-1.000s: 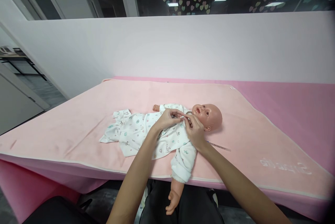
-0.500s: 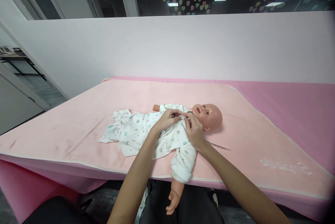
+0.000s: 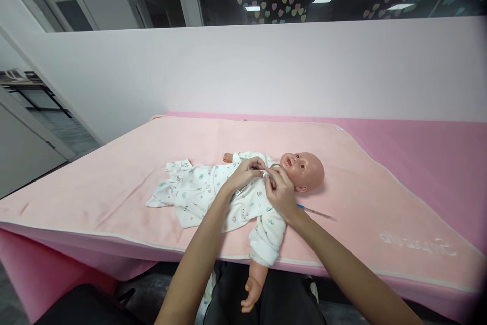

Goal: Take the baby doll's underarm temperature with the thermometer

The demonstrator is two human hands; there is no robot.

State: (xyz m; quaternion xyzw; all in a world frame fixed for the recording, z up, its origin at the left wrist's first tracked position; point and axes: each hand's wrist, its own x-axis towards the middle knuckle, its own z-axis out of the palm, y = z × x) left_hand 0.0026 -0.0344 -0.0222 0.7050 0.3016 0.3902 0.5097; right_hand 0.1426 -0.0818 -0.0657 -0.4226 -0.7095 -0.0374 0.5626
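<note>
A baby doll (image 3: pixel 310 170) lies on its back, its head to the right and one arm hanging over the near table edge. It wears a white printed baby outfit (image 3: pixel 201 183). At the neck and upper chest, my left hand (image 3: pixel 245 173) pinches the cloth of the outfit from the left. Facing it, my right hand (image 3: pixel 280 190) grips the same patch with thumb and fingers. The fingertips of both hands nearly meet, and the small fastening spot between them is partly hidden. Beside my right wrist lies a thin stick-like thing with a blue end (image 3: pixel 317 212), perhaps a thermometer.
A peach blanket (image 3: pixel 361 178) with white lettering covers much of the pink table cover (image 3: pixel 429 163). Behind the table rises a white half wall (image 3: pixel 266 71) with dark glass above it. The table's near edge runs just above my lap.
Both hands stay at the doll's neckline, with the right fingers shifted slightly left and down on the cloth. More of the blue end beside my right wrist shows. The view has shifted slightly.
</note>
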